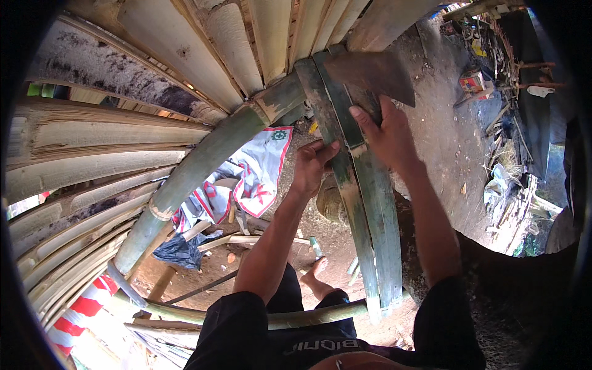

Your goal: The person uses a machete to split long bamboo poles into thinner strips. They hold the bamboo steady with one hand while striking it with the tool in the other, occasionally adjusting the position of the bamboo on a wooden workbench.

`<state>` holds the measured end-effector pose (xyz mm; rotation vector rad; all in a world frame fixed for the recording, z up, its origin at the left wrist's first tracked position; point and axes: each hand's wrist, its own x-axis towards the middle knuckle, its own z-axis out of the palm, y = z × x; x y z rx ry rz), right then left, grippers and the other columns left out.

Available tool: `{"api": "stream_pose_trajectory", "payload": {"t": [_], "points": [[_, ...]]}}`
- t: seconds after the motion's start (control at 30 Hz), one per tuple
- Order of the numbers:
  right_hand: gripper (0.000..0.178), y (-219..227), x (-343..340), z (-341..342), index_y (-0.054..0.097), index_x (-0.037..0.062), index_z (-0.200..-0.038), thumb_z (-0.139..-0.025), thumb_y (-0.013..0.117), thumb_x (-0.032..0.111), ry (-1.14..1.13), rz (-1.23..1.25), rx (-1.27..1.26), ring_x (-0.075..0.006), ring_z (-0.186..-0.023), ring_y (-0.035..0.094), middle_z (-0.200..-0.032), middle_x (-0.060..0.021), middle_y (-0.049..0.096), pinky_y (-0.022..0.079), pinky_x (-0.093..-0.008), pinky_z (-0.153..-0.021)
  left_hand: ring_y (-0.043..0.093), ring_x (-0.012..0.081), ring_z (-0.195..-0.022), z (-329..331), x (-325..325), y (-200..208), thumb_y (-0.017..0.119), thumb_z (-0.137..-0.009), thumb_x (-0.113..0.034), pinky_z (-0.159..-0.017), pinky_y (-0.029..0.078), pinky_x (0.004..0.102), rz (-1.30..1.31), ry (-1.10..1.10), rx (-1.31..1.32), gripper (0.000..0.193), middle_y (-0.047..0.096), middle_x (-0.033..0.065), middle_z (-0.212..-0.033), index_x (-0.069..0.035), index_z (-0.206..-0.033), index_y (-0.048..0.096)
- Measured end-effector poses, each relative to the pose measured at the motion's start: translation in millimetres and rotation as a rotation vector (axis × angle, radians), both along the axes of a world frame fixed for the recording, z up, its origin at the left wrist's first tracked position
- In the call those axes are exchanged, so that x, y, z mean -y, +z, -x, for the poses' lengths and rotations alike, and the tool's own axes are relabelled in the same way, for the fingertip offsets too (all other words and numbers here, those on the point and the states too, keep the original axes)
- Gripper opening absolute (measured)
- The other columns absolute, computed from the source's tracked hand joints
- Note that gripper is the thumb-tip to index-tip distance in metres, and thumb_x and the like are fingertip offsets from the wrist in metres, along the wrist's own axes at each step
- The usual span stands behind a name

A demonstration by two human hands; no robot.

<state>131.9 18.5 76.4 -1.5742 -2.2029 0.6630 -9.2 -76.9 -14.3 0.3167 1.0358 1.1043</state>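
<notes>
Two long split bamboo strips lie side by side before me, a narrower left strip (pixel 353 206) and a wider right strip (pixel 379 216). Their near ends reach a horizontal bamboo pole (pixel 308 316) by my waist; the far ends rest near a thick bamboo rail (pixel 216 148). My left hand (pixel 316 165) grips the left strip, thumb on top and fingers at its edge. My right hand (pixel 390 132) closes round the dark handle of a chopping blade (pixel 376 74), which is broad and brownish. The blade lies across the far part of the strips; its handle is mostly hidden.
Pale bamboo slats (pixel 179 52) fan out at the left and top. A white cloth with red edging (pixel 265 166) hangs below the rail. A black plastic bag (pixel 182 250) and wood scraps lie on the dirt floor (pixel 431 80). More debris (pixel 518 209) lines the right side.
</notes>
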Motion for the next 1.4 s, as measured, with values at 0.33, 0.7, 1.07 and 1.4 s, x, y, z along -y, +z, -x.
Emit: {"api": "stream_pose_trajectory", "payload": {"t": [0.33, 0.7, 1.07, 1.4], "points": [[0.043, -44, -88, -43, 0.056, 0.0131, -0.119, -0.083, 0.067, 0.034, 0.512, -0.302, 0.389, -0.0343, -0.078, 0.067, -0.09, -0.0122, 0.069, 0.054, -0.0445, -0.067, 0.061, 0.0076, -0.071, -5, 0, -9, 0.067, -0.091, -0.024, -0.062, 0.05, 0.0247, 0.013, -0.009, -0.001, 0.026, 0.068, 0.0023, -0.084, 0.001, -0.098, 0.068], [0.045, -33, -89, -13, 0.062, 0.0077, -0.112, -0.087, 0.067, 0.044, 0.37, -0.212, 0.307, -0.0342, -0.074, 0.068, -0.081, -0.0159, 0.068, 0.054, -0.0419, -0.064, 0.064, 0.0085, -0.073, 0, -2, 2, 0.067, -0.092, -0.024, -0.067, 0.054, 0.0264, 0.043, -0.043, 0.048, 0.028, 0.069, 0.0027, -0.087, 0.001, -0.104, 0.067], [0.046, -21, -97, 3, 0.064, 0.0066, -0.114, -0.087, 0.066, 0.044, 0.296, 0.042, 0.386, -0.0367, -0.08, 0.068, -0.087, -0.0167, 0.07, 0.054, -0.0438, -0.07, 0.064, 0.0089, -0.073, -2, -1, -4, 0.068, -0.091, -0.025, -0.067, 0.055, 0.0277, 0.033, -0.015, 0.065, 0.028, 0.069, 0.0026, -0.088, 0.0, -0.104, 0.066], [0.05, -17, -96, 9, 0.063, 0.0012, -0.107, -0.089, 0.062, 0.048, 0.318, -0.089, 0.292, -0.0413, -0.082, 0.066, -0.083, -0.021, 0.068, 0.054, -0.0463, -0.07, 0.064, 0.0093, -0.073, -1, 0, -2, 0.065, -0.093, -0.023, -0.066, 0.055, 0.0272, 0.021, 0.009, 0.066, 0.026, 0.069, 0.0036, -0.088, 0.001, -0.102, 0.067]]}}
